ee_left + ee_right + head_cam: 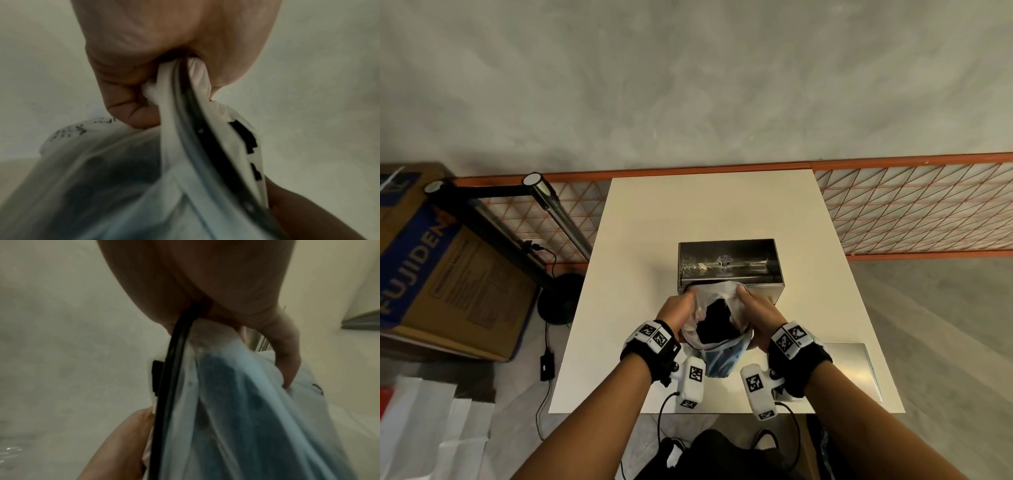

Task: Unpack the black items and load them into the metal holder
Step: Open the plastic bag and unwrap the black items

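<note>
Much of the scene is hard to read. The black items [714, 322] show only as a dark mass inside the mouth of a thin, translucent plastic bag [717, 359]; their shape and number cannot be made out. Both wrist views are blurred and filled mostly with palm and plastic, and a dark cable crosses each one. The near wall of the metal holder [729, 265] is partly covered by the bag and fingers.

The left hand [676, 308] grips the left edge of the bag's opening — in the left wrist view its fingers [123, 91] are curled tightly round a bunched fold of white plastic. The right hand [755, 310] grips the right edge; in the right wrist view its fingers [287, 353] curl down over the bluish plastic and press into it. Together the hands hold the bag's mouth spread open above the white bench [654, 240], just in front of the holder.

The holder — an open, shiny rectangular box — stands near the middle of the bench. A flat silvery sheet [852, 370] lies at the bench's near right corner, partly hidden by the right wrist. A cardboard box [448, 274] sits on the floor to the left.
</note>
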A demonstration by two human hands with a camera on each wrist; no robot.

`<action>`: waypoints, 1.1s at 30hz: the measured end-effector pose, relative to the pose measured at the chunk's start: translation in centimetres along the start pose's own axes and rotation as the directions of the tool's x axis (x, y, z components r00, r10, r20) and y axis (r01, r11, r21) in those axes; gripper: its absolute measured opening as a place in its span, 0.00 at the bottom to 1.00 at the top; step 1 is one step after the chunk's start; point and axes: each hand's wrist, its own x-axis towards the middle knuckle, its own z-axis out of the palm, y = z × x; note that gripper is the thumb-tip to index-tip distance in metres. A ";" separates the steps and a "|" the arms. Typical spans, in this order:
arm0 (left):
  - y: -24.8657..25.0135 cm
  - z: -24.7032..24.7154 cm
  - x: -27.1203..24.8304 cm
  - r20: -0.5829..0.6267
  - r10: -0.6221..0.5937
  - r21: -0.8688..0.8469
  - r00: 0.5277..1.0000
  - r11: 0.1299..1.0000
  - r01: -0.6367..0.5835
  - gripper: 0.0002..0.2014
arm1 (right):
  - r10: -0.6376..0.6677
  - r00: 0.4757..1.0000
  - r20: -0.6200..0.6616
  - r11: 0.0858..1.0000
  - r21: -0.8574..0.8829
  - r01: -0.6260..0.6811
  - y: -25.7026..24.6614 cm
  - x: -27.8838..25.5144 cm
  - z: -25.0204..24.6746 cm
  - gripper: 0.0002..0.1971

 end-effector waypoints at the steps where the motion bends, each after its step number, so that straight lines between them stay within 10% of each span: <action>1: 0.3 -0.1 -0.6 0.007 -0.008 -0.029 1.000 1.000 0.008 0.37 | 0.010 1.000 0.002 1.000 -0.028 -0.009 -0.1 0.1 -0.1 0.20; 8: -0.9 -0.5 0.4 -0.019 0.060 0.024 0.998 0.998 -0.059 0.23 | -0.053 0.989 -0.137 0.997 -0.066 0.044 1.0 3.2 -1.7 0.15; 18: 2.4 -1.4 -9.0 -0.041 0.006 0.408 0.999 0.913 0.012 0.41 | -0.114 0.982 -0.152 0.948 0.278 0.154 0.5 2.6 -1.8 0.13; 28: 3.1 0.4 -8.6 0.236 -0.022 -0.175 0.971 0.982 0.064 0.19 | -0.283 0.943 -0.176 0.943 0.127 0.306 1.3 2.0 0.2 0.26; 33: 2.9 0.6 -8.5 0.196 0.021 -0.324 0.980 0.945 0.044 0.26 | -0.210 0.967 -0.142 0.974 -0.113 0.195 1.3 0.8 -0.6 0.19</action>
